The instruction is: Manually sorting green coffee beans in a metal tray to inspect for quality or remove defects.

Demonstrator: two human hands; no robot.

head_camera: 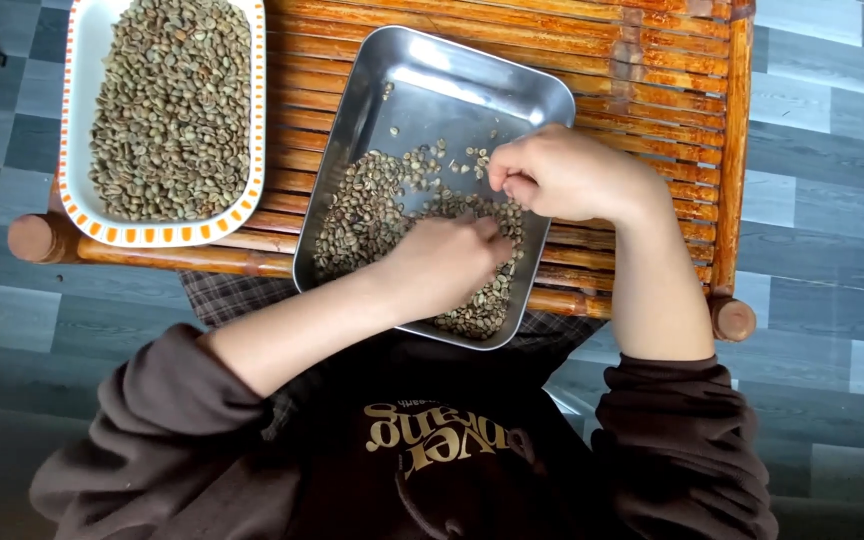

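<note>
Nearest, your dark brown sleeves (152, 420) are pushed up, both forearms bare and reaching forward over a slatted wooden table (652, 80). Your left hand (447, 262) lies palm down in the steel tray (352, 130), fingers loosely curled and resting on the pale green beans (357, 215) heaped in the tray's near half; whether it grips any, you cannot tell from this angle. Just beyond it, your right hand (562, 172) hovers over the tray's right side, closed in a loose fist with fingertips pinched together; whatever it pinches is too small to make out. A few stray beans lie scattered toward the tray's bare far end. Farther left, well apart from both hands, a white dish with an orange-checked rim (77, 190) sits on the table, filled with more of the same beans. Grey plank floor (822, 200) all around.
</note>
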